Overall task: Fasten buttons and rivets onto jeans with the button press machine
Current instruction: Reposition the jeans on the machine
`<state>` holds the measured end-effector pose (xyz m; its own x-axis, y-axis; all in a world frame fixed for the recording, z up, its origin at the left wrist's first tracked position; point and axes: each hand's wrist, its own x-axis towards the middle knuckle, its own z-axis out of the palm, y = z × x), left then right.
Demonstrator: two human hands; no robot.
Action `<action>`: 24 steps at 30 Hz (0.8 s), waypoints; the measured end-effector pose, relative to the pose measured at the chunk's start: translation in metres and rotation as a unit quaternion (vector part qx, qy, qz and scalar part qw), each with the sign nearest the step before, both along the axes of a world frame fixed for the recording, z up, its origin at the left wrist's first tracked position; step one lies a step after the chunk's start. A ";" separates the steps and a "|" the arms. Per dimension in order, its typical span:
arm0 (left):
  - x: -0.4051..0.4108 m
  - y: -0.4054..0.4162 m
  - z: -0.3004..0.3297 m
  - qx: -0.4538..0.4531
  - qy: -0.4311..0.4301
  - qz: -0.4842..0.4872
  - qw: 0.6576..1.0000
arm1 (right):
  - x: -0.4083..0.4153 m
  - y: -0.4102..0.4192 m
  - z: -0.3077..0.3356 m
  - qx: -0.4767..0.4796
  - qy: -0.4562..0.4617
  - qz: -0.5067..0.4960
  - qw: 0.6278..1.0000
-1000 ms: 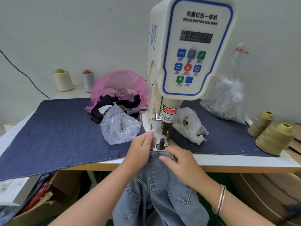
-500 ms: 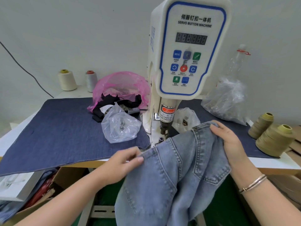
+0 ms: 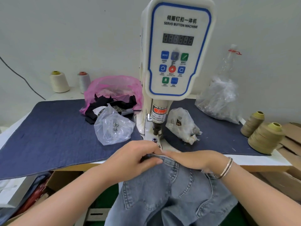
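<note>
Clear bag [image 3: 114,126] of metal fasteners [image 3: 115,127] beside button machine [image 3: 175,51].

Thread cones [image 3: 263,137], pink bag [image 3: 114,88], clear bags [image 3: 114,126] on denim mat [image 3: 48,128].

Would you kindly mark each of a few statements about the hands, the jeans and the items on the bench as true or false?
1. Both hands hold the jeans at the waistband edge, in front of the button machine. True: the left hand pinches it, and the right hand rests beside it.
2. The jeans already lie under the machine's punch. False: the waistband sits short of the lower die.
3. The bracelet is on the left wrist. False: it is on the right wrist.
4. Two olive-tan thread cones stand at the right of the table. True.
5. The pink bag lies right of the machine. False: it lies to the left.
</note>
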<state>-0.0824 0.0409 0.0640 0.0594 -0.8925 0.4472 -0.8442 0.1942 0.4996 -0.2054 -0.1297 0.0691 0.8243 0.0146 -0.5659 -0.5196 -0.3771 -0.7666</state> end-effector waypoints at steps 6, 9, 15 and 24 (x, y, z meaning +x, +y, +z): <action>0.010 0.003 -0.009 0.083 0.178 0.019 0.980 | 0.000 -0.006 0.002 0.189 -0.189 -0.162 0.950; 0.021 0.005 -0.021 0.169 0.229 0.046 0.957 | 0.005 -0.006 0.011 0.219 -0.249 -0.184 0.925; 0.032 0.003 -0.025 0.292 0.327 -0.072 0.896 | 0.017 -0.010 0.001 0.171 -0.258 -0.217 0.926; 0.058 -0.011 -0.045 0.205 0.498 0.026 0.842 | 0.059 -0.031 -0.028 -0.136 -0.190 -0.241 0.942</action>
